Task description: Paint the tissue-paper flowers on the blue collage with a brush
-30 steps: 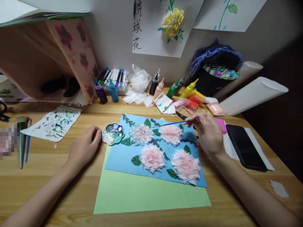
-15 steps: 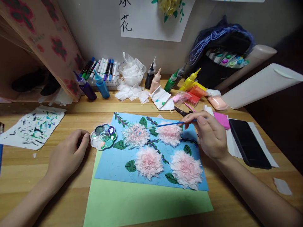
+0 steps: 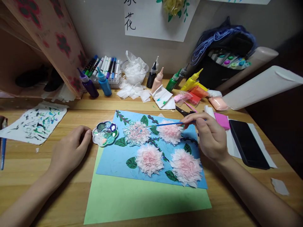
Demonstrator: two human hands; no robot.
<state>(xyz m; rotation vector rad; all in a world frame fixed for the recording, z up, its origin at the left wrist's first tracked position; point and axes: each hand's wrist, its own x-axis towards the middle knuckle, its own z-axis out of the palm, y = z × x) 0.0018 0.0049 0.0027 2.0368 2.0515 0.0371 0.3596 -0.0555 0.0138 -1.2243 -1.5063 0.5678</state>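
Note:
My right hand (image 3: 211, 135) pinches a thin blue paintbrush (image 3: 167, 124) above the upper part of a blue sheet (image 3: 111, 164). The brush tip is at the right edge of the upper-left paper flower (image 3: 136, 133), whose pink-white petals carry teal dabs. Three other pale pink ruffled flowers, such as the lower-right one (image 3: 186, 167), sit on the sheet among painted green leaves and dark stems. Resting on the table, my left hand (image 3: 69, 148) has its fingers curled in, with nothing visible in them. Its fingertips lie right beside a flower-shaped paint palette (image 3: 96, 138).
Under the blue sheet lies a green sheet (image 3: 146, 201). A paint-smeared tissue (image 3: 40, 123) is at left; a black phone (image 3: 248, 143) at right. Behind stand paint bottles (image 3: 104, 85), markers (image 3: 106, 67), a bowl of white paper (image 3: 134, 71) and scissors (image 3: 183, 111).
The whole view has shifted slightly. My right hand holds the brush in nearly the same place, its tip still by the upper-left flower. The left hand stays beside the palette.

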